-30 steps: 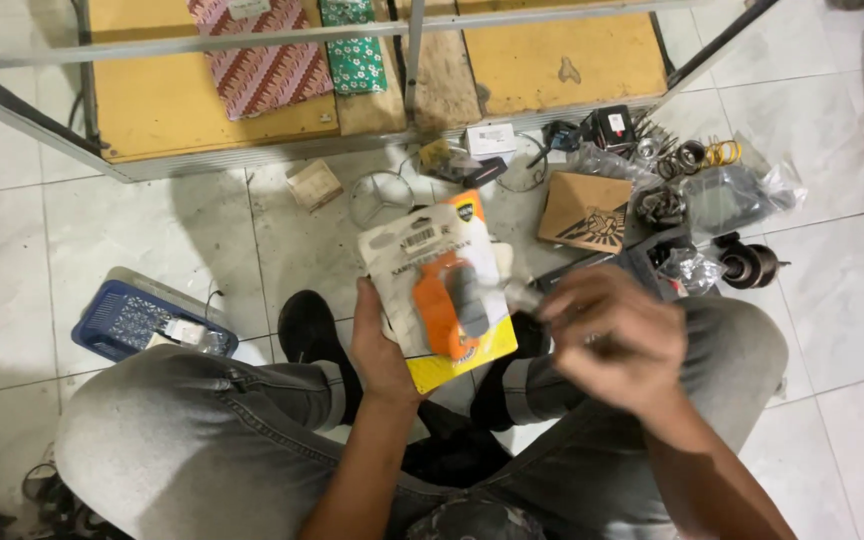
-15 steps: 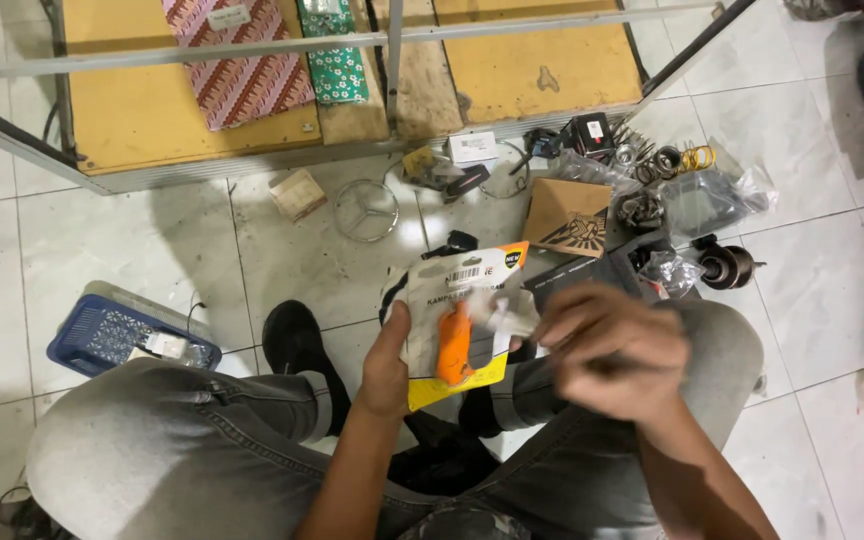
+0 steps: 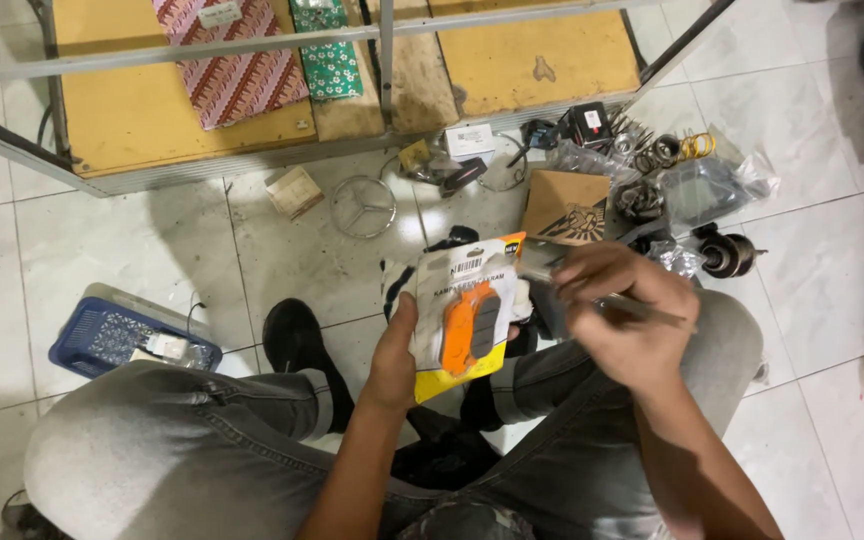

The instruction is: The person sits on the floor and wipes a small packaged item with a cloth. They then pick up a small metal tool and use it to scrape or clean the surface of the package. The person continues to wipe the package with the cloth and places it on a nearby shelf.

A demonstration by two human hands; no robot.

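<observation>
- A blue plastic basket (image 3: 117,340) sits on the tiled floor (image 3: 132,240) at far left, beside the person's knee.
- A round metal ring emblem (image 3: 363,207) lies on the tiles below the yellow shelf (image 3: 122,110).
- The left hand (image 3: 399,352) is closed around the lower edge of a blister pack (image 3: 464,315) holding an orange and grey pad, raised over the lap.
- The right hand (image 3: 624,320) is curled around a thin pen-like tool (image 3: 642,311), just beside the pack's right edge.
- A brown cardboard box (image 3: 570,207) and loose metal parts (image 3: 652,160) lie behind.
</observation>
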